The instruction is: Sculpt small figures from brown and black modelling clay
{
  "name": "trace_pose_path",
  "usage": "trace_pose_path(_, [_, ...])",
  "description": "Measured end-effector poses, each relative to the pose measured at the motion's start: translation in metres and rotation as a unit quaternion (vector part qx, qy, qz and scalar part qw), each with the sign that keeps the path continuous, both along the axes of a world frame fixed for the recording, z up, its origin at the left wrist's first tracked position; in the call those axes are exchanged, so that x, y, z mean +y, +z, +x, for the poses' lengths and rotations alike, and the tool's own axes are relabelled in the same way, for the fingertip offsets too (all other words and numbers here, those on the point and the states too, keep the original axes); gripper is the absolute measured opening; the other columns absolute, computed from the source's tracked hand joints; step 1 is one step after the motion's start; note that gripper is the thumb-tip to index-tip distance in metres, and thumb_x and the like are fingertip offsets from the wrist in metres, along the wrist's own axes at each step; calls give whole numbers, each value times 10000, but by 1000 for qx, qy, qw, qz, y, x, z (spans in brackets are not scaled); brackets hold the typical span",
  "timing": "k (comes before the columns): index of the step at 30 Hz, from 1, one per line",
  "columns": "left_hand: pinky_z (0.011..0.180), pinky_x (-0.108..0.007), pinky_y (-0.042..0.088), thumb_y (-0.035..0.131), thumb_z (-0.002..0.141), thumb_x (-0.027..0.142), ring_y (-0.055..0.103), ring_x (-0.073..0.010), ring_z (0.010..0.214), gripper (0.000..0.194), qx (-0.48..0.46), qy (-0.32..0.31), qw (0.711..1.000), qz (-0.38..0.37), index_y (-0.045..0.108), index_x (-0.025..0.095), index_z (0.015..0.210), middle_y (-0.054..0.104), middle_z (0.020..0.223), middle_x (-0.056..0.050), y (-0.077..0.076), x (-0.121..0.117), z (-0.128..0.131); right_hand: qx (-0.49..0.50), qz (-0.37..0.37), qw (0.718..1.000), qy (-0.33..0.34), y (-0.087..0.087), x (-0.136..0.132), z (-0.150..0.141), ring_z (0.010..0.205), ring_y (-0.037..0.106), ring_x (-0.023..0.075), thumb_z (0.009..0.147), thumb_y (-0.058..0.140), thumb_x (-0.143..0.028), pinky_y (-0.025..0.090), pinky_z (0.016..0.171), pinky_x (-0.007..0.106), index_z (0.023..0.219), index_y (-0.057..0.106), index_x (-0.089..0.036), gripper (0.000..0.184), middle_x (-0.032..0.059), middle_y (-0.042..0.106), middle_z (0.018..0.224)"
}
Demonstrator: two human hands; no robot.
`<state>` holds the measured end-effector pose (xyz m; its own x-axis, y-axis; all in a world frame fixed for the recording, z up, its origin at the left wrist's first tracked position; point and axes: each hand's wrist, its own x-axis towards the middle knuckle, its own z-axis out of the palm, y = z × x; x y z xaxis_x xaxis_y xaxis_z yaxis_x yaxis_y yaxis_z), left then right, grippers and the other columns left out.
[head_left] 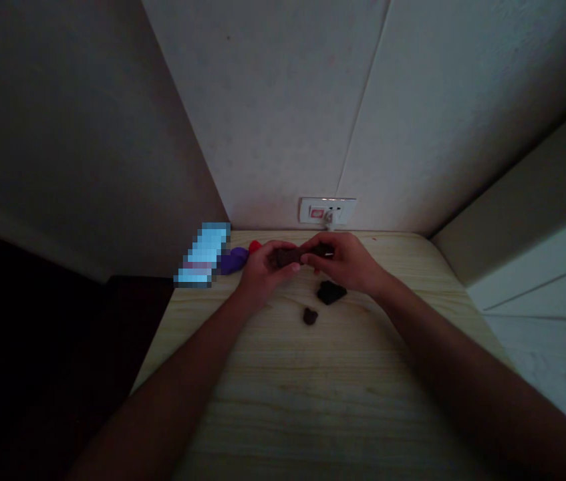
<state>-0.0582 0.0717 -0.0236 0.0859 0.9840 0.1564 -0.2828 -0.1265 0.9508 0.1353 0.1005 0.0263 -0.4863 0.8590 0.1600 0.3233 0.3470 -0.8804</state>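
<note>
Both my hands meet over the far part of a light wooden table [313,387]. My left hand [262,270] and my right hand [345,264] are closed on the two ends of a dark brown lump [295,255] that looks like modelling clay, held just above the tabletop. Below the hands lie two loose dark pieces: a larger black piece [331,292] and a small brown bit [310,316]. The room is dim, so the lump's exact shape is hard to make out.
A purple lump [234,260] and a small red lump [254,246] lie left of my left hand. A blurred-out light blue object [203,255] sits at the table's left edge. A wall socket [327,211] is at the back. Walls close in behind and on both sides.
</note>
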Motion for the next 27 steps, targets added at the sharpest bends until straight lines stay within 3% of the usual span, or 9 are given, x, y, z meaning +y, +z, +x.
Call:
trace_pose_path(11, [940, -365, 530, 845, 721, 207, 701, -225, 989, 331, 102, 95, 989, 55, 721, 190, 1027, 745, 1063, -86, 4, -5, 9, 12, -14, 997, -70, -3, -1, -3, 602, 694, 178, 815, 783, -418, 533, 578, 285, 909, 810, -161, 275, 67, 771, 724])
trace_pose_path(19, [908, -350, 528, 849, 699, 171, 701, -219, 950, 334, 128, 127, 982, 56, 746, 197, 1016, 751, 1043, -77, 7, -7, 9, -2, 2, 994, -106, -4, -3, -6, 569, 676, 171, 794, 739, -284, 509, 541, 271, 851, 806, -152, 159, 63, 751, 657])
trace_pose_path(23, [914, -353, 533, 848, 711, 195, 704, -224, 963, 339, 111, 115, 985, 57, 738, 198, 1031, 750, 1054, -78, 6, -7, 9, 70, -57, 989, -116, -5, -2, -8, 525, 661, 147, 732, 757, -244, 505, 500, 249, 779, 760, -153, 103, 44, 733, 650])
trace_pose_path(27, [931, -358, 533, 861, 697, 205, 708, -236, 992, 354, 68, 107, 991, 39, 738, 195, 1029, 750, 1060, -84, 4, -7, 9, 174, -150, 967, -114, -3, -1, -10, 518, 647, 121, 651, 856, -309, 567, 536, 251, 743, 724, -152, 225, 30, 725, 660])
